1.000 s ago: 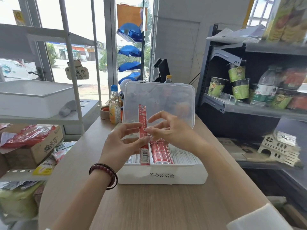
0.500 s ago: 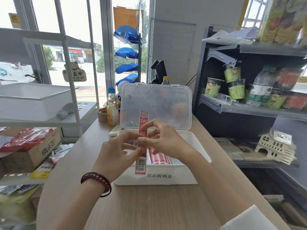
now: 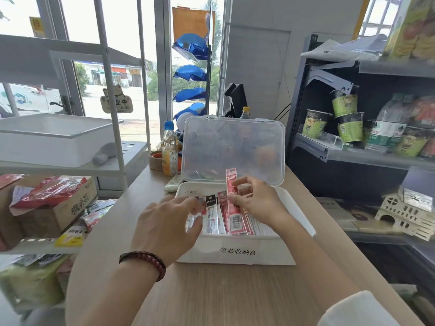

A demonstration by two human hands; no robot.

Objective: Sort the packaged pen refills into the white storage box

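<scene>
The white storage box (image 3: 235,251) stands open on the wooden counter (image 3: 235,297), its clear lid (image 3: 233,149) upright behind it. Several packaged pen refills (image 3: 213,220) lie side by side inside, red ones in the middle and clear ones at the left. My right hand (image 3: 256,203) pinches a long red refill pack (image 3: 231,198), which stands tilted with its barcode end down among the red packs. My left hand (image 3: 164,222) hovers over the box's left side, its blurred fingers touching the clear packs there.
Behind the box are an orange drink bottle (image 3: 170,151), a tape roll (image 3: 155,160) and a remote (image 3: 173,182). A dark shelf with cup noodles (image 3: 346,118) stands at the right, above a small wooden house (image 3: 404,212). A white rack (image 3: 54,137) and a cardboard box (image 3: 54,208) stand at the left.
My left hand has let go of the red pack and moved left over the clear packs. My right hand has lowered the red pack into the box.
</scene>
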